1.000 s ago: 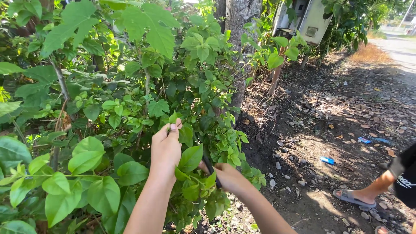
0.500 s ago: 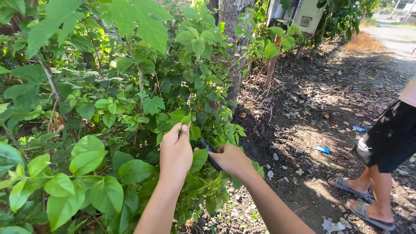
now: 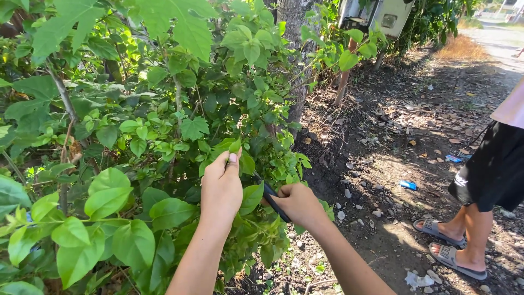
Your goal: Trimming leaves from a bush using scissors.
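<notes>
My left hand point(image 3: 221, 188) is raised into a leafy green shrub point(image 3: 164, 120) and pinches a leafy shoot point(image 3: 232, 146) between thumb and fingers. My right hand point(image 3: 297, 203) sits just to its right, closed around the dark handle of a cutting tool point(image 3: 273, 198) that points up and left into the foliage. The tool's blades are hidden among the leaves. Large pale green leaves point(image 3: 109, 191) hang low at the left, in front of my forearm.
A tree trunk point(image 3: 297, 60) rises behind the shrub. Bare dirt with stones, dry leaves and blue litter point(image 3: 408, 185) stretches to the right. Another person in black shorts point(image 3: 491, 169) and grey sandals point(image 3: 456, 259) stands at the right edge. A white box point(image 3: 382, 16) stands at the back.
The other person has stepped further into view at the right. My hands rose slightly in the shrub, the left one moving right onto a higher shoot, and hold nearly still over the last half second.
</notes>
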